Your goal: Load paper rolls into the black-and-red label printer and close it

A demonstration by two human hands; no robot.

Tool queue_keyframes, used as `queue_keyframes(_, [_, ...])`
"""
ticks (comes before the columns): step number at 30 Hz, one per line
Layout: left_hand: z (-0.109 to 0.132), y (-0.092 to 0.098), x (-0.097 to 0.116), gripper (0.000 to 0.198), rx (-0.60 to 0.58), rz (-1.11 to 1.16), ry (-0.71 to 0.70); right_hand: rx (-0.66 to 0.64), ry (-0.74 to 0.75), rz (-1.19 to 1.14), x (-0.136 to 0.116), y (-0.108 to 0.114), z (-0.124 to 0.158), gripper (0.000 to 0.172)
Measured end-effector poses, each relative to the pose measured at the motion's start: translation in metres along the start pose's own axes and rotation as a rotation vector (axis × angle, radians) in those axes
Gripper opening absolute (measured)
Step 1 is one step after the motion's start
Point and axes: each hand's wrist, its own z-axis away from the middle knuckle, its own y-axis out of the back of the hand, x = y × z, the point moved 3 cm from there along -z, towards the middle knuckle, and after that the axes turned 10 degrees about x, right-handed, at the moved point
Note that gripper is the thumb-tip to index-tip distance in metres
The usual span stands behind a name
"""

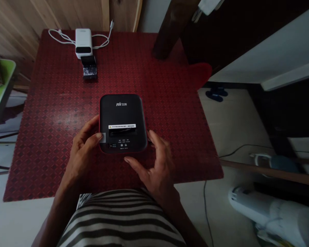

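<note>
A black receipt printer [122,115] with rounded corners and white "FEIE" lettering is in front of me, over the red patterned table [180,151]. A white label strip runs above the dark paper slot on its top, with small icons and print below. My left hand [83,145] grips its left side, the thumb pressed on a grey tab [103,138] and the other fingers partly hidden behind the edge. At the lower right, my right hand [154,161] has thumb and fingers spread. Its fingertips reach the printer's right side, and the thumb points towards the front edge.
A white power bank [83,43] with a dark display and white cables [103,41] lies at the table's back left. A small black item [89,68] touches its near end. A dark post [167,31] rises at the back, and a red stool [202,75] stands beyond the right edge.
</note>
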Motion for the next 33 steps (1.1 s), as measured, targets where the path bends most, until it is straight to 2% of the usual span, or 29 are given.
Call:
queue_keyframes(4, [0.005, -0.001, 0.003, 0.065, 0.03, -0.046, -0.016, 0.012, 0.002, 0.021, 0.003, -0.006, 0.002, 0.086])
queue_keyframes(12, [0.005, -0.003, 0.002, 0.059, 0.05, -0.032, -0.007, 0.005, 0.03, 0.021, 0.005, -0.004, 0.0, 0.085])
queue_keyframes(19, [0.007, -0.006, 0.006, 0.061, 0.103, -0.051, 0.043, -0.015, -0.006, 0.005, 0.007, -0.004, 0.001, 0.091])
queue_keyframes(33, [0.007, -0.011, 0.008, 0.058, 0.131, -0.065, 0.02, -0.017, -0.04, -0.035, 0.006, -0.002, -0.003, 0.096])
